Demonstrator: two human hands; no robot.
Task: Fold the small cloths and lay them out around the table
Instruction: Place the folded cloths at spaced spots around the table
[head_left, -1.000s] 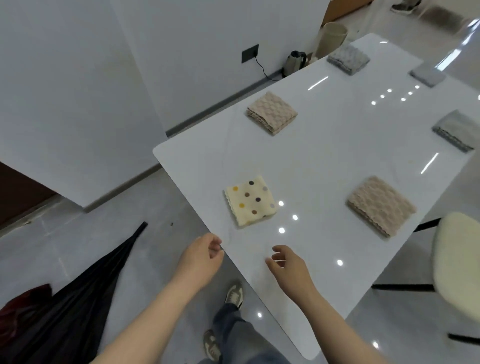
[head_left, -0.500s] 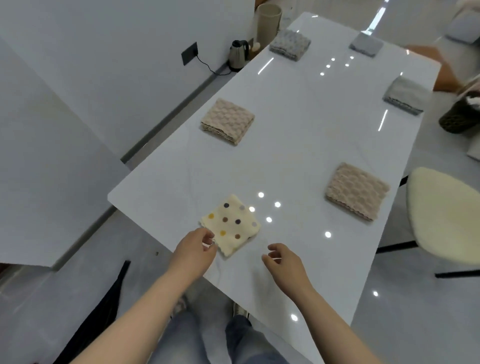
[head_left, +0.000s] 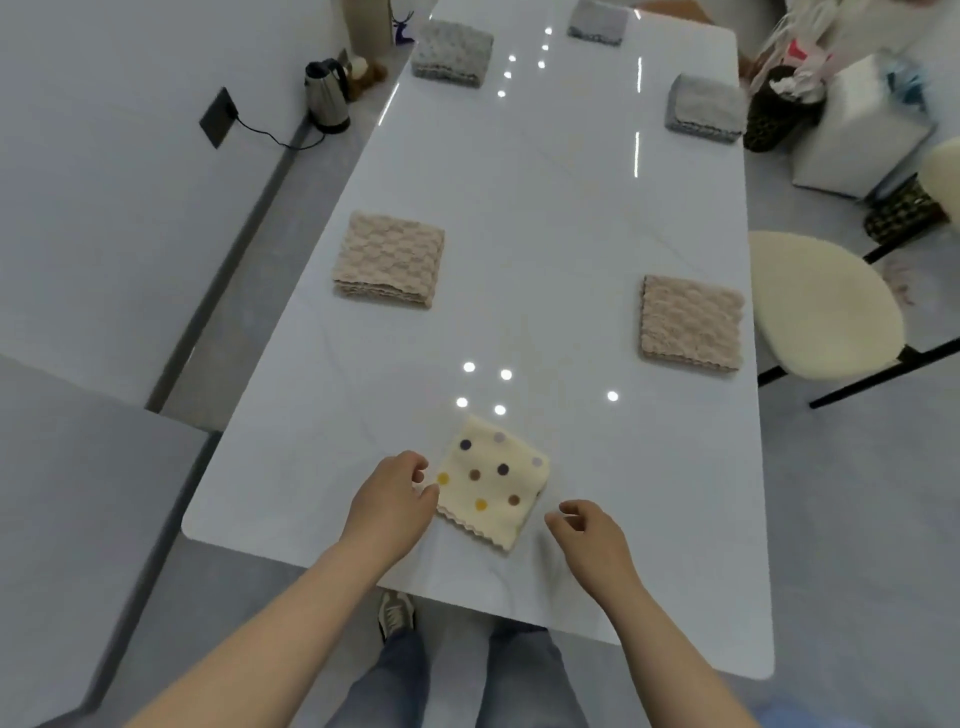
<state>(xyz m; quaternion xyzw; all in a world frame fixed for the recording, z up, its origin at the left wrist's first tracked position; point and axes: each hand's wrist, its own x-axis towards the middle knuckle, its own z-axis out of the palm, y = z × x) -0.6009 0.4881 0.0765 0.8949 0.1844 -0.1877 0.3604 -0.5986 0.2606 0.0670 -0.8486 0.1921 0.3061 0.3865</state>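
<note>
A folded cream cloth with coloured dots (head_left: 493, 480) lies askew near the close end of the white table (head_left: 530, 208). My left hand (head_left: 392, 499) is at the cloth's left corner, thumb and forefinger closing on it. My right hand (head_left: 587, 530) hovers just right of the cloth with loosely curled fingers, holding nothing and not touching it. Two folded beige cloths lie along the sides, one left (head_left: 389, 260) and one right (head_left: 691, 322). Three folded grey cloths lie at the far end: far left (head_left: 452, 52), far middle (head_left: 595, 21), far right (head_left: 704, 106).
A cream-seated chair (head_left: 821, 306) stands at the table's right side. An electric kettle (head_left: 324, 96) sits on the floor by the left wall, plugged into a socket. A dark woven basket (head_left: 779, 109) and a white box stand beyond the far right corner.
I have come round to the table's short end. My left hand went forward to the dotted cloth's left corner, and my right hand came up beside the cloth.
</note>
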